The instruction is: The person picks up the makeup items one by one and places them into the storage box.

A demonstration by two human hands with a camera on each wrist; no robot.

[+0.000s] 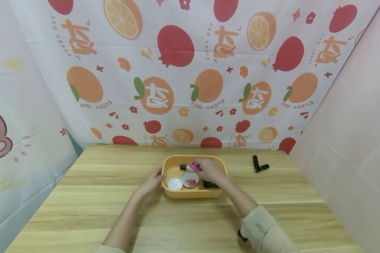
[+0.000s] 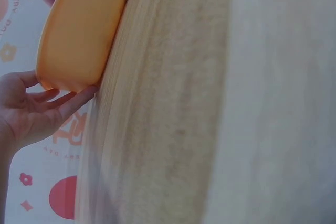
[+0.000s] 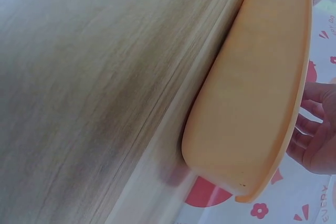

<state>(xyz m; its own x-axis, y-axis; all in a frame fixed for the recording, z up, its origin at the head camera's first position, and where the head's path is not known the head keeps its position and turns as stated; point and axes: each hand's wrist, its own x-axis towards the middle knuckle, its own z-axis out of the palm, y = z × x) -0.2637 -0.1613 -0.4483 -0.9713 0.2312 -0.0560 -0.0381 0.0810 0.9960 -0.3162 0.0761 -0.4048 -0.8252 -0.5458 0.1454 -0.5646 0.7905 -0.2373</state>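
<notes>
A yellow plastic basket (image 1: 194, 194) with rounded corners stands on the wooden table. My left hand (image 1: 153, 182) grips its left end, thumb at the rim and fingers against the outside wall; the left wrist view shows this hand (image 2: 34, 111) from below. Over the basket, my right hand (image 1: 210, 170) pinches a small magenta rounded object (image 1: 195, 167), whose exact kind I cannot tell. Inside lie a black-and-white tube (image 1: 184, 168), a shiny round disc (image 1: 187, 176) with a pink reflection, a pale round compact (image 1: 175, 184) and a black item (image 1: 210, 184). In the right wrist view the basket wall (image 3: 241, 87) hides the contents.
Two short black tubes (image 1: 255, 161) (image 1: 261, 168) lie touching on the table, right of the basket. A fruit-printed cloth (image 1: 183, 88) hangs behind the table (image 1: 114, 211). A small black object (image 1: 242, 235) shows beside the right sleeve.
</notes>
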